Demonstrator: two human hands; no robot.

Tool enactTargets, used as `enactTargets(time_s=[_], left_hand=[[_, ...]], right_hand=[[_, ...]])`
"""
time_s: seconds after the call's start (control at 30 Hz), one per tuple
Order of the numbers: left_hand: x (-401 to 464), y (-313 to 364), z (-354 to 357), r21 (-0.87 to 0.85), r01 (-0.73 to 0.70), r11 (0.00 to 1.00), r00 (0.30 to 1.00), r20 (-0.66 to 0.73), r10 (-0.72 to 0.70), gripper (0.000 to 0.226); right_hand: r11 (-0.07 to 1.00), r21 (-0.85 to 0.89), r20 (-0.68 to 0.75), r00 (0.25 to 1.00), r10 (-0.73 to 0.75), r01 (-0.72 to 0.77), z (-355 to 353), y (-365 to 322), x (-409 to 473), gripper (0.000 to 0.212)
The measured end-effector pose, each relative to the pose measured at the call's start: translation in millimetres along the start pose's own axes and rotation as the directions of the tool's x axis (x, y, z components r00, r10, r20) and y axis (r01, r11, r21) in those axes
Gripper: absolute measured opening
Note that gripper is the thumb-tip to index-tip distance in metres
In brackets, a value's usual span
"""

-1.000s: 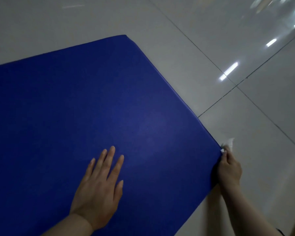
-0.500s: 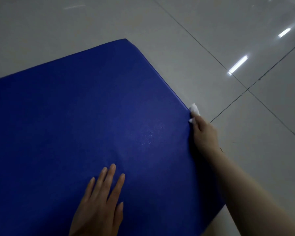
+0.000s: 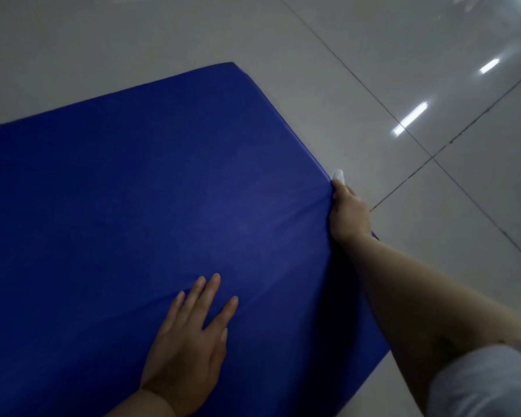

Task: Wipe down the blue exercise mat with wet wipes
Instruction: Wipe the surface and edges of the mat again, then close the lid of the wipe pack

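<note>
Blue mat (image 3: pixel 151 188): left hand (image 3: pixel 187 350) flat, fingers spread; right hand (image 3: pixel 348 212) apparently pinching white wipe (image 3: pixel 339 175) at edge.

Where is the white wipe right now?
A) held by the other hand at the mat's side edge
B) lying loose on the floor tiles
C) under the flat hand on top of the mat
A: the right hand grips the white wipe against the side edge of the blue mat, while the left hand lies flat on top, holding nothing.

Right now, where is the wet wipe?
In the head view, the wipe is on the right, pinched in the right hand against the right edge of the blue mat.
</note>
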State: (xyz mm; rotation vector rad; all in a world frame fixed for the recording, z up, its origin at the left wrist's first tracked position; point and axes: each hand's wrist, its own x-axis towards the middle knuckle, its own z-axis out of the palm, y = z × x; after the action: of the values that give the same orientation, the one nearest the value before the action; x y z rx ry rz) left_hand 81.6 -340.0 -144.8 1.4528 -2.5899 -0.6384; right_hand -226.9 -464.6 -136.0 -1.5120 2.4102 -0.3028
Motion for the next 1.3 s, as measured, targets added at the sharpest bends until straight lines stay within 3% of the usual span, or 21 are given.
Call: enactTargets(time_s=[0.1, 0.23, 0.33, 0.43, 0.53, 0.63, 0.7, 0.83, 1.0, 1.13, 1.3], left_hand=[[-1.6, -0.9, 0.0, -0.052, 0.003, 0.999, 1.0, -0.016, -0.004, 0.055], [-3.2, -2.1, 3.8, -0.076, -0.005, 0.997, 0.999, -0.05, 0.001, 0.046], [-4.0, -2.9, 5.5, -0.074, -0.003, 0.997, 0.998, -0.07, -0.002, 0.047], [-3.9, -2.6, 4.5, -0.097, 0.001, 0.995, 0.997, -0.082, -0.009, 0.047], [-4.1, -3.2, 3.6, -0.135, 0.0, 0.991, 0.995, -0.102, -0.014, 0.04], [-6.0, -7.1, 1.7, -0.183, -0.008, 0.983, 0.996, -0.091, -0.009, 0.043], [-6.4, -8.1, -4.0, -0.242, -0.019, 0.97, 0.998, -0.069, 0.002, 0.048], [-16.2, -0.5, -28.0, -0.426, 0.091, 0.9, 0.993, -0.032, -0.115, 0.054], [-21.5, 54.1, -38.2, -0.437, -0.06, 0.897, 0.996, -0.083, 0.026, 0.05], [-31.5, 112.1, -34.1, -0.48, -0.151, 0.864, 0.988, -0.037, 0.152, 0.049], [-62.3, 154.2, -35.6, -0.406, -0.227, 0.885, 0.958, 0.073, 0.279, 0.049]], right_hand=[[0.979, -0.142, 0.096, 0.983, 0.159, -0.145, -8.6, -19.2, 1.3, 0.06], [0.951, -0.079, 0.056, 0.951, 0.303, -0.298, -15.7, -21.3, -22.4, 0.045], [0.939, 0.007, -0.077, 0.936, 0.344, -0.345, -22.7, -2.1, -59.1, 0.073], [0.944, 0.084, -0.167, 0.929, 0.33, -0.32, -34.3, 5.2, -94.6, 0.079], [0.963, 0.1, -0.172, 0.949, 0.263, -0.249, -33.8, -9.4, -127.2, 0.05], [0.957, 0.241, -0.165, 0.965, 0.202, -0.16, -23.2, -36.6, -162.3, 0.035], [0.934, 0.336, -0.166, 0.968, 0.188, -0.123, -19.8, -50.7, -185.4, 0.035], [0.844, 0.514, -0.133, 0.959, 0.251, -0.15, -31.4, -49.1, -228.1, 0.039], [0.776, 0.58, -0.137, 0.909, 0.393, -0.248, -66.2, -8.9, -273.6, 0.036], [0.762, 0.553, -0.112, 0.876, 0.469, -0.338, -94.6, 17.0, -311.8, 0.035], [0.801, 0.49, -0.138, 0.877, 0.461, -0.344, -130.4, 10.5, -362.4, 0.03]])
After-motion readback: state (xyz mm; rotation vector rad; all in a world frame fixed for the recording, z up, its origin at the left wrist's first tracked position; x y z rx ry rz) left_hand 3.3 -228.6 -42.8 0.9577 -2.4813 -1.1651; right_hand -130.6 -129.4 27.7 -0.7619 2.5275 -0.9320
